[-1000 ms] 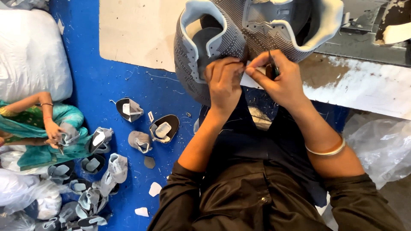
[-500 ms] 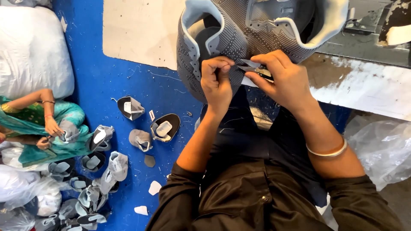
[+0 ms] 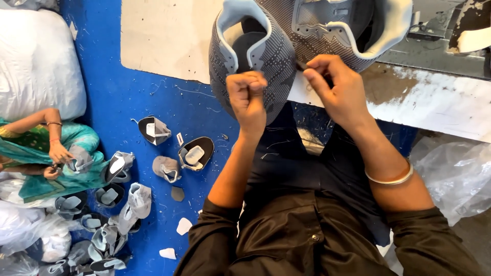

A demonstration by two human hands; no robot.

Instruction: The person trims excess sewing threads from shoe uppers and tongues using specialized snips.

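- Head view, nearest first: my dark shirt and lap fill the bottom, with both forearms reaching up from them and a metal bangle on my right wrist
- my left hand is curled into a closed fist against the front of the grey knit shoe upper; half a second ago it was pinching at the fabric beside the other hand, and now it sits lower and apart from it, and I cannot tell whether anything is caught inside the fist
- my right hand has its thumb and forefinger pressed together at the upper's seam, gripping something thin and dark there; it has shifted right since a moment ago, so the two hands have drawn apart, which reads to me as a thread or trimming being pulled away from the knit
- the upper rests upright on the edge of the worn white table, its pale blue collar lining facing me
- farther off on the blue floor lie loose grey shoe pieces
- at the far left a seated person's hands work on another piece
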